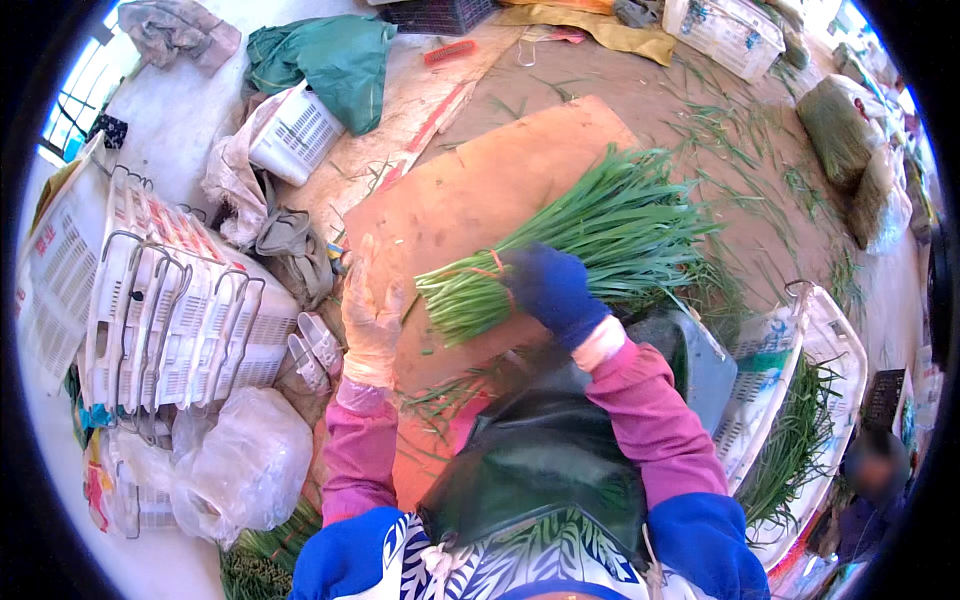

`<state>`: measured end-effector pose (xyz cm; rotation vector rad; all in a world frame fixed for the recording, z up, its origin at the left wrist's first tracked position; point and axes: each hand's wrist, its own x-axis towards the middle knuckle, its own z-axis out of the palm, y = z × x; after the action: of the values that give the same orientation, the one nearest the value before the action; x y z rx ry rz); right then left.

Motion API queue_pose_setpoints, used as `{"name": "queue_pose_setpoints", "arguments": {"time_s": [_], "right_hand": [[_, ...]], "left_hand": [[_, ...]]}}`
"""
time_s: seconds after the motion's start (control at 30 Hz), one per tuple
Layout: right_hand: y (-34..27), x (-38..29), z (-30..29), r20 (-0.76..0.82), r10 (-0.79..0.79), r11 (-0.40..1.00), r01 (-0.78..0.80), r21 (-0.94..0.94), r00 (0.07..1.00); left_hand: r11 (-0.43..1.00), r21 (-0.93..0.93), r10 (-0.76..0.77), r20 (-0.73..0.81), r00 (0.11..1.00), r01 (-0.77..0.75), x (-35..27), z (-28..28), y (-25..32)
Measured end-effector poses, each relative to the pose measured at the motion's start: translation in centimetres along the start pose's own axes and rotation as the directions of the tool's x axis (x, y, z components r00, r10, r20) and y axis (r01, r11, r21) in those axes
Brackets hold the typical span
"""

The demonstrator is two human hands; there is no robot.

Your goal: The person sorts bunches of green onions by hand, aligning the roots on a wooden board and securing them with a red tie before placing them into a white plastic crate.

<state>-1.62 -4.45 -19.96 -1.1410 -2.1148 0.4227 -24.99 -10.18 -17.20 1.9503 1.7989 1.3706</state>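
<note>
A large bundle of long green leafy stalks [607,225], like garlic chives, lies slantwise on an orange-brown board [480,180]. Its cut stem ends point left and its leaves fan out to the right. Orange bands circle it near the stems. My right hand [551,289], in a dark blue glove, rests on the banded part of the bundle and grips it there; its fingertips are partly hidden. My left hand [373,304], in a pale, thin glove, is raised left of the stem ends with its fingers apart, holding nothing and not touching the bundle.
Stacked white plastic crates [180,322] with wire handles stand at left, beside a clear plastic bag [240,457] and white sandals [313,352]. A white crate of green stalks [799,442] is at right. Loose leaves litter the floor. A person [874,487] is at the far right edge.
</note>
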Motion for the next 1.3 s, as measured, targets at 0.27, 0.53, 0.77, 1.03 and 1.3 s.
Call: {"name": "queue_pose_setpoints", "arguments": {"time_s": [0.27, 0.53, 0.77, 1.03, 1.3], "right_hand": [[0.5, 2.2, 3.9, 0.256, -0.024, 0.967, 0.087, -0.239, 0.966], [1.3, -4.2, 0.3, 0.359, -0.001, 0.834, -0.197, 0.514, 0.933], [0.8, -6.7, 0.3, 0.57, 0.202, 0.523, -0.58, 0.625, 0.796], [0.8, -6.1, 0.2, 0.473, 0.144, 0.673, -0.436, 0.598, 0.869], [1.1, -6.2, 0.9, 0.434, 0.116, 0.623, -0.406, 0.669, 0.894]], "left_hand": [[0.987, -0.101, -0.126, -0.001, 0.992, 0.125, -2.3, 0.0, -2.2], [0.945, -0.258, -0.143, 0.229, 0.963, 0.202, -0.9, 1.9, -2.9], [0.888, 0.426, -0.049, 0.463, 0.885, -0.173, -5.3, 7.8, 1.7], [0.989, 0.084, 0.076, 0.408, 0.91, -0.12, -0.3, 7.4, -0.5], [0.927, 0.153, 0.147, 0.691, 0.708, -0.342, 2.6, 8.4, 1.5]]}}
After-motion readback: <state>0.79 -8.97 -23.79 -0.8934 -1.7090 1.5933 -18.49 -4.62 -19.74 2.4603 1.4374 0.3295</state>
